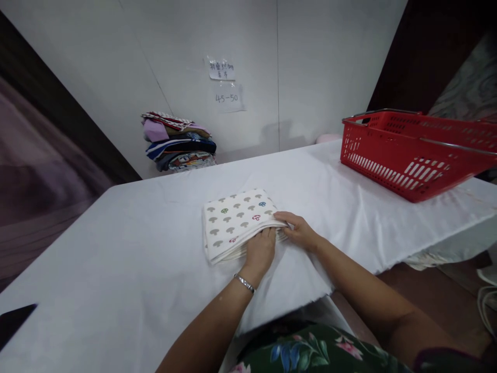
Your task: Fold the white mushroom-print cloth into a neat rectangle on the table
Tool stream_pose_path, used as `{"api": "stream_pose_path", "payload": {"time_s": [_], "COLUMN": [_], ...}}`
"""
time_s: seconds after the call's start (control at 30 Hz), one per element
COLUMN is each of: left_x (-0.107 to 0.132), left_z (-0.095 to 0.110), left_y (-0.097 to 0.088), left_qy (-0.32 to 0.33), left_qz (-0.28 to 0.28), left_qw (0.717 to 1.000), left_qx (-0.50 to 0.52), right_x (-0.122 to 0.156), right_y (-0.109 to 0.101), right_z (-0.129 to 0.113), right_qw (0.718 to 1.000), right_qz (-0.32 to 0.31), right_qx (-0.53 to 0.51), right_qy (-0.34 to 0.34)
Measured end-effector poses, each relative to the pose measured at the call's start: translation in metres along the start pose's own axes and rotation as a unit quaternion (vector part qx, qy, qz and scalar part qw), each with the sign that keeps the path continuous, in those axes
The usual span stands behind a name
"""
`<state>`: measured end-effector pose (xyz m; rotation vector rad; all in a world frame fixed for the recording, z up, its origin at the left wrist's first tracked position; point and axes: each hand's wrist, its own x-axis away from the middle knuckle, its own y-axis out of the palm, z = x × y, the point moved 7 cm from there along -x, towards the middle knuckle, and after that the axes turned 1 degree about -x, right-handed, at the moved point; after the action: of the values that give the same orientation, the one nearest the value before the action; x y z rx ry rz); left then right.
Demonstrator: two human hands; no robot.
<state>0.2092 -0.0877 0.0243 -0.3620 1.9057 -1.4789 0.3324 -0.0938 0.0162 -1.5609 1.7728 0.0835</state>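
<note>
Pinkish fabric [42, 176] is hanging at the far left, and below it a dark object [15, 318] is being cut off by the picture's edge, so what it is cannot be told. White cloth is covering the table [116, 259]. Further right, a stack of folded textiles [178, 142] is resting beyond the table's far edge, near the wall; its support is being hidden. Two paper notes [228, 98] are being displayed on the wall, the lower one reading "45-50".

Near the table's front, right of the stack, the mushroom-print cloth [236, 217] is lying in a folded, many-layered pad. At its near edge the left hand [262, 251], with a bracelet [244, 283] at its wrist, is being kept tucked against the layers; its fingers are being held close together, but their tips are being covered, so whether anything is being pinched cannot be told. Beside it, the cloth's near right corner is being pinched between the right hand's [298, 231] thumb and forefinger.

The layers are apparently being gathered and evened along that edge. For the next move, matched corners and a flattening press seem to be called for.

At the right, a red basket [411, 160] is standing on the table, well apart from the cloth.
</note>
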Motion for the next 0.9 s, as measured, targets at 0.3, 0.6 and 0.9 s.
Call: {"api": "stream_pose_path", "payload": {"time_s": [0.3, 0.6, 0.9], "left_x": [-0.013, -0.003, 0.002], "left_z": [0.006, 0.007, 0.001], "left_y": [0.006, 0.008, 0.007], "left_qy": [0.001, 0.037, 0.017], "left_qz": [-0.064, 0.012, 0.013], "left_qw": [0.998, 0.999, 0.999], "left_qx": [-0.005, 0.012, 0.047], "right_x": [0.002, 0.004, 0.011], "right_y": [-0.001, -0.008, -0.009], "right_z": [0.004, 0.007, 0.012], "right_qw": [1.0, 0.995, 0.991], "right_qz": [-0.003, 0.027, 0.01], "right_qx": [-0.006, 0.026, -0.001], "right_qy": [0.015, 0.087, 0.131]}}
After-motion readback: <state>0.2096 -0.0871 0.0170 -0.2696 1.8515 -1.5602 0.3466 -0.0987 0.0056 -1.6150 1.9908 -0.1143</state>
